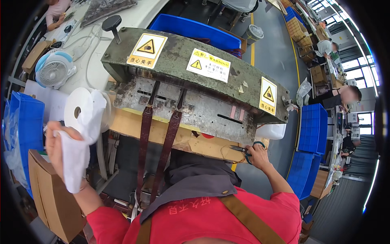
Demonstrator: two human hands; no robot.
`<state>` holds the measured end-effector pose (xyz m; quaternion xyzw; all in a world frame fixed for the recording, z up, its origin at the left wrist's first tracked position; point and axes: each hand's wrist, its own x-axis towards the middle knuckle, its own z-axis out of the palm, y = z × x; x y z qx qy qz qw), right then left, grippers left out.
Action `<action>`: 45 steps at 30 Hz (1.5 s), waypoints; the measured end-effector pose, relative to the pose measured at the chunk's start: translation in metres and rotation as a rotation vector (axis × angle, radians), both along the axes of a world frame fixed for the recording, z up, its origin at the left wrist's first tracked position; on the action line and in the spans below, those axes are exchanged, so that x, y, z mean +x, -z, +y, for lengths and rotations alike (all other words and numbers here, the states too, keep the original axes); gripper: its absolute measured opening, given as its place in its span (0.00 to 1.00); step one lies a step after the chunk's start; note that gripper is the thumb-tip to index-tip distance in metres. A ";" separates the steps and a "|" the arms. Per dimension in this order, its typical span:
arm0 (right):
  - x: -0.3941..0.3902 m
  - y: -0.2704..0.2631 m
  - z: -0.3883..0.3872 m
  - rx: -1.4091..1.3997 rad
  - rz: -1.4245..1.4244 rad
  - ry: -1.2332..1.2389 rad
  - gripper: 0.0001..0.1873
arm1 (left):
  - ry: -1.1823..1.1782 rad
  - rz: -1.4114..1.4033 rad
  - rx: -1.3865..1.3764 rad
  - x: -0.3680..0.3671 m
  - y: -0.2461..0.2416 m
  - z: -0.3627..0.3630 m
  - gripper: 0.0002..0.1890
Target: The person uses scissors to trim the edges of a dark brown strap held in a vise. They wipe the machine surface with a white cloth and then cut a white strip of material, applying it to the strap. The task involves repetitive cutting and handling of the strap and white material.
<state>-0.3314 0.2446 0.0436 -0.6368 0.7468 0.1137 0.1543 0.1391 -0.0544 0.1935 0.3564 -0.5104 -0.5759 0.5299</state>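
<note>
At the left, my left hand (56, 146) grips a length of white tape or fabric strip (73, 163). The strip runs from a white roll (73, 105), and its end hangs down past my wrist. My right hand (258, 156) has its fingers on scissors with dark green handles (248, 158), at the right corner of a wooden board (213, 149). Before me stands a green metal roller machine (176, 48) with a worn metal plate (198, 116). Two dark red straps (146, 128) come out through guides on the plate and hang down towards the floor.
A small white fan (51, 70) sits on the white table at left. A cardboard box (51, 195) and a blue crate (24, 131) flank my left arm. Behind the machine is a long blue bin (182, 30). Blue crates (312, 129) line the right aisle, where people work.
</note>
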 end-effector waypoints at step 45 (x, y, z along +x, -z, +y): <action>0.120 -0.047 -0.271 -0.618 -0.267 -0.096 0.17 | -0.166 -0.095 0.330 -0.079 0.162 0.083 0.10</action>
